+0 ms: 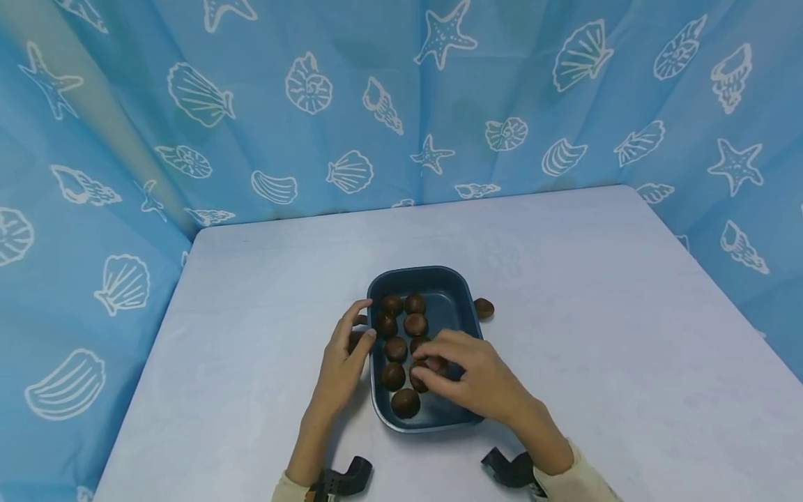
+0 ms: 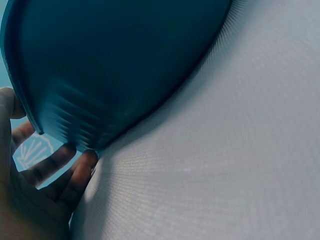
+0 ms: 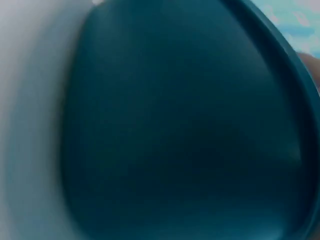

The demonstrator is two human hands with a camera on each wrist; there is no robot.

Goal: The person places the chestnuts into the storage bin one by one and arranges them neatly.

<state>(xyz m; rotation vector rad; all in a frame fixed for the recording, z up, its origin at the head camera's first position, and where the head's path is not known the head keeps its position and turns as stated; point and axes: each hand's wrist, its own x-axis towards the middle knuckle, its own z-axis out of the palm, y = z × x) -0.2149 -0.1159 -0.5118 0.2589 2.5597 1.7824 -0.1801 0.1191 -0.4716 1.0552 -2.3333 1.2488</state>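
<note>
A dark teal tray [image 1: 456, 317] with rounded corners holds several brown chestnuts [image 1: 406, 403], lined up mostly in two columns along its left half. My left hand [image 1: 341, 362] is at the tray's left side, its thumb and index fingertips at the rim. In the left wrist view, the spread fingers [image 2: 47, 167] touch the ribbed outer wall. Over the tray's lower middle is my right hand [image 1: 483, 376], thumb and fingertips pinching a chestnut [image 1: 422, 384] in the right column. The right wrist view shows mainly the tray's outer wall [image 3: 175, 110].
One loose chestnut [image 1: 484, 309] lies on the white tablecloth [image 1: 596, 300], just outside the tray's right wall. A blue curtain [image 1: 389, 56] with shell and starfish drawings hangs behind and along the sides of the table. Black camera mounts [image 1: 511, 468] sit near both wrists.
</note>
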